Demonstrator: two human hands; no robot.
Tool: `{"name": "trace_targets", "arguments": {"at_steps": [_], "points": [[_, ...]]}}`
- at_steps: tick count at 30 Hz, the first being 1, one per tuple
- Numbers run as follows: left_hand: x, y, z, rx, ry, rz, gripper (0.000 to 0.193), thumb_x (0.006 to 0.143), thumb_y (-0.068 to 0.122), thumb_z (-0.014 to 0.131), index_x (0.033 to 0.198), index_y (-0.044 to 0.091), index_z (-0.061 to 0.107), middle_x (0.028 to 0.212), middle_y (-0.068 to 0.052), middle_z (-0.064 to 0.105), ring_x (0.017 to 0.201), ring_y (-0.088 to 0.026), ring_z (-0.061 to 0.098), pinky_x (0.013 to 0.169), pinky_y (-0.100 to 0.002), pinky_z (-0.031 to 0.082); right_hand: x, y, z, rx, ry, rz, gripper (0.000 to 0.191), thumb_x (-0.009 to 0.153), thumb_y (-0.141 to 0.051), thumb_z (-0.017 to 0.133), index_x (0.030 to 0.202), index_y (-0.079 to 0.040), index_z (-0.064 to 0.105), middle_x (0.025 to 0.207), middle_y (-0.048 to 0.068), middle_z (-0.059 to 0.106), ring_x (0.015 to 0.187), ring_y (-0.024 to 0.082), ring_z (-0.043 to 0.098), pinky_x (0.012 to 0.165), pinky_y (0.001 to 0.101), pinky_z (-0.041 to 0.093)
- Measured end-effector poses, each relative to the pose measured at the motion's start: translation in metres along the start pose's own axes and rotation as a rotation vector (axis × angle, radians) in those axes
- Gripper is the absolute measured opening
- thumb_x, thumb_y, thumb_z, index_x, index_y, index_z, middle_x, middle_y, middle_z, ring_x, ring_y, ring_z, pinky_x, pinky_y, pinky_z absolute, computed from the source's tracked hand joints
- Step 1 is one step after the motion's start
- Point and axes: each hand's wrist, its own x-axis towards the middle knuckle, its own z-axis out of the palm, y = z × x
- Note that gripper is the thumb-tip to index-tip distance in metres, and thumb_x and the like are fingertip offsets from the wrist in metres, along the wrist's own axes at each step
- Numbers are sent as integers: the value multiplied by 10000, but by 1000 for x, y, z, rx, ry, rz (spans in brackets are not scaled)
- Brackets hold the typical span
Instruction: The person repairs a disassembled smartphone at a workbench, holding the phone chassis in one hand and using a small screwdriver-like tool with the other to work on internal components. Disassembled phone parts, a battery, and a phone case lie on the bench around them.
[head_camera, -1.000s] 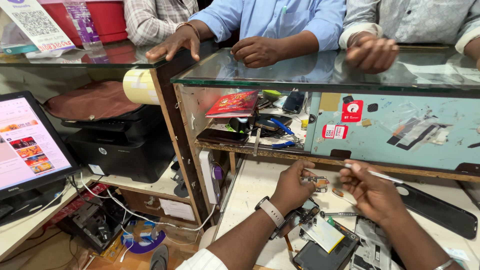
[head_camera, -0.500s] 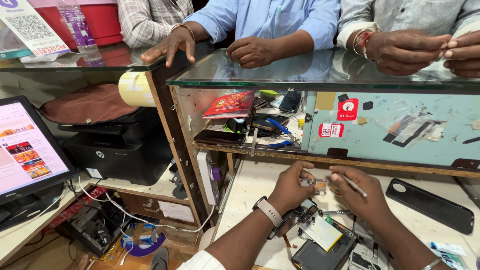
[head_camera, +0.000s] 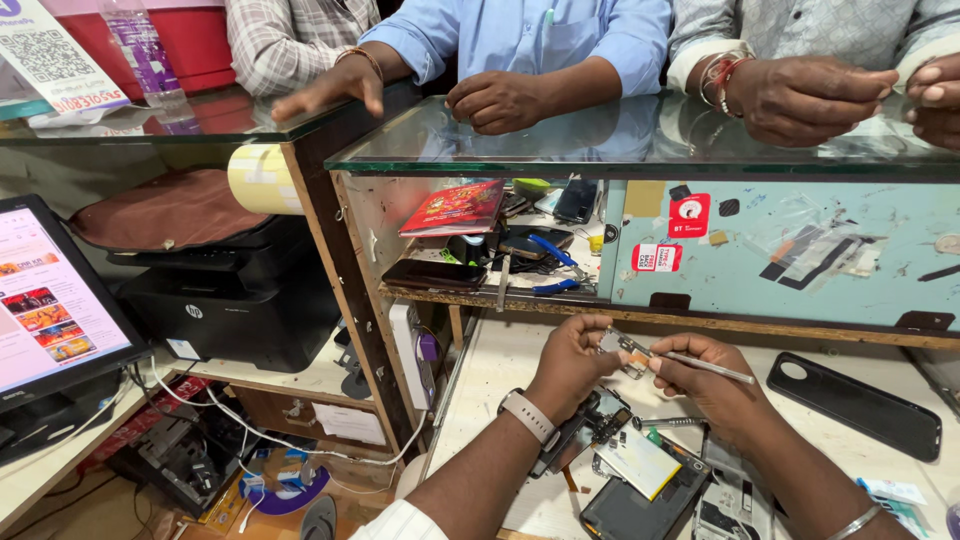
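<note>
Above everything, a glass counter (head_camera: 600, 150) with other people's hands and forearms resting on it, apart from the work below. At far left, a lit monitor (head_camera: 50, 300), then a black printer (head_camera: 230, 300) on its own shelf. Under the glass, a cluttered shelf with a red booklet (head_camera: 455, 207). On the pale tabletop (head_camera: 500, 370), a black phone back cover (head_camera: 855, 405) lying off to the right, well apart from the hands. Nearer, an opened phone (head_camera: 640, 490) with a white battery (head_camera: 637, 462) showing, just below both hands.

Left hand (head_camera: 570, 365), watch at the wrist, fingers closed in a pinch on a small metal component (head_camera: 630, 352), held up off the tabletop in front of the shelf edge. Right hand (head_camera: 715, 385), fingers closed around slim tweezers (head_camera: 700, 366), long axis running left to right, tip touching or just beside the component. Component thus to the left of the right hand's fingers, between the two hands, left hand the nearer.

Against the earlier frames: hands closer together now, tweezers tip brought in to the component, both hands a little lower in view; back cover unmoved.
</note>
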Motion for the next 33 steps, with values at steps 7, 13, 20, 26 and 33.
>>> {"name": "trace_targets", "arguments": {"at_steps": [7, 13, 20, 26, 33], "points": [[-1, 7, 0, -46, 131, -64, 431, 878, 40, 705, 1277, 25, 544, 976, -93, 662, 734, -153, 679, 552, -259, 560, -12, -17, 3, -34, 90, -12, 371, 1003, -322, 627, 1095, 20, 736, 847, 103, 720, 718, 98, 618, 683, 229, 514], [-1, -1, 0, 82, 49, 44, 432, 833, -24, 755, 1227, -5, 578, 941, -60, 664, 758, -88, 660, 626, -245, 581, -16, -14, 3, -138, 21, -248, 255, 896, -118, 734, 1093, 27, 661, 928, 85, 748, 811, 93, 683, 705, 234, 553], [-6, 2, -1, 132, -52, 76, 267, 871, 25, 749, 1123, -26, 677, 860, -28, 720, 717, -50, 633, 626, -208, 510, -28, -22, 9, -272, 77, -265, 229, 853, -118, 789, 1059, -22, 765, 892, 28, 767, 775, 37, 641, 665, 204, 515], [-20, 19, 9, 223, -88, 20, 234, 877, 90, 752, 1086, -14, 738, 856, 6, 718, 683, -13, 568, 588, -179, 443, -35, -31, 14, -401, 165, -259, 217, 845, -155, 815, 1047, -77, 801, 816, 8, 745, 720, 30, 612, 620, 200, 492], [-24, 24, 13, 271, -118, -18, 235, 880, 129, 761, 1066, -14, 748, 802, 8, 695, 629, -16, 522, 536, -193, 402, -34, -29, 14, -409, 136, -277, 221, 849, -166, 811, 1051, -81, 789, 836, -23, 746, 713, 14, 596, 607, 191, 482]]}}
